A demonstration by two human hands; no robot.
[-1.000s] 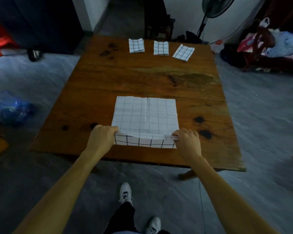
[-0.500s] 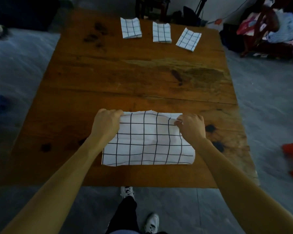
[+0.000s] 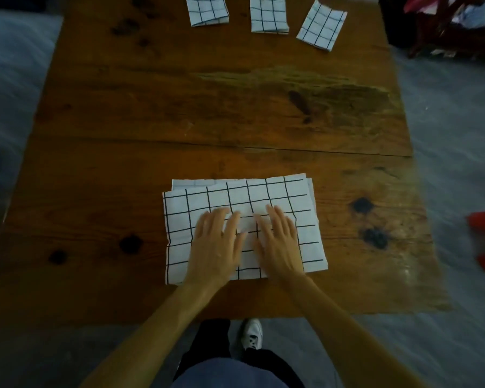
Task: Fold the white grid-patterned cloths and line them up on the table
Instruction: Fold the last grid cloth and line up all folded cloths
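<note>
Nothing to read here.
No words, labels, brands or numbers show on anything I can see; the cloth (image 3: 244, 203) under my palms carries only plain black grid lines.

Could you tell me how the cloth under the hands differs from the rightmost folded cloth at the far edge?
The cloth under the hands is larger and folded once, roughly square with the table; the rightmost folded cloth is a small narrow packet, skewed. Both are white with black grid.

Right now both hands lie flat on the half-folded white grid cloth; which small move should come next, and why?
Probably slide the left hand and right hand outward to flatten the half-folded white grid-patterned cloth, then fold it narrower: the three folded cloths at the far edge of the brown wooden table are much narrower.
</note>
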